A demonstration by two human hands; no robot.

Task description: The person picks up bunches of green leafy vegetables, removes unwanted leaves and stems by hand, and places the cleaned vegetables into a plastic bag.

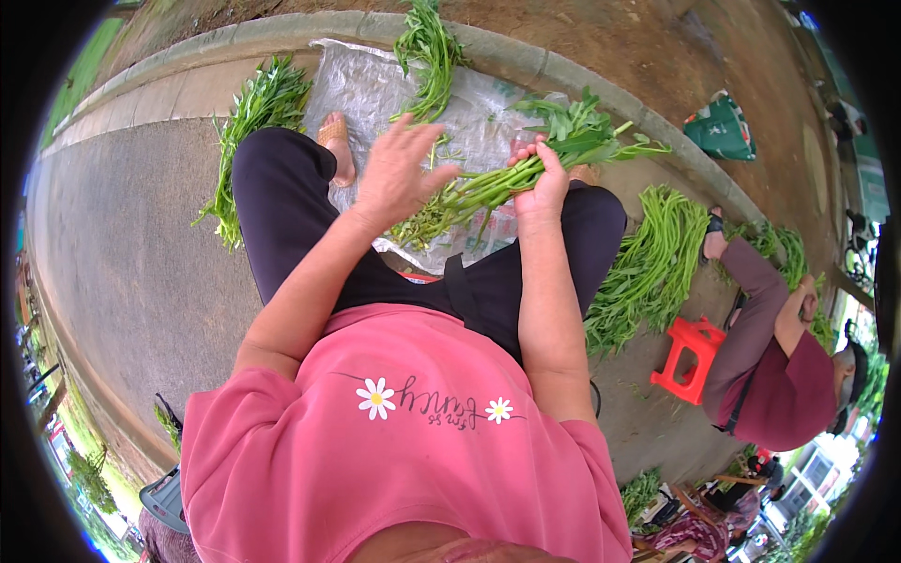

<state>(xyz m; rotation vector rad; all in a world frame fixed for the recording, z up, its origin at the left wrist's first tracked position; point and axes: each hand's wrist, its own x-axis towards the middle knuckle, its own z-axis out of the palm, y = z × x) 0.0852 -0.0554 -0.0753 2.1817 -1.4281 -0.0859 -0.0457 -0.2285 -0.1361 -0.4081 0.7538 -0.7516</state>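
A bunch of leafy green stems [493, 184], which looks like water spinach, lies across my right hand [540, 184], whose fingers are closed around it. Its leaves [581, 130] fan out past that hand to the upper right, and the stem ends point down and left. Apart from the bunch, my left hand [402, 172] hovers over the sheet with fingers spread and nothing held. Below both hands a pale plastic sheet [345, 81] is spread between my feet. A small heap of trimmings [419, 229] rests on it, and another bunch [429, 77] lies at its far side.
To my left is a pile of greens [264, 105]; to my right, a larger pile [651, 260]. A red plastic stool [690, 359] stands near a crouching person [774, 373]. Beyond the kerb [507, 53] sits a green bag [721, 130] on bare soil.
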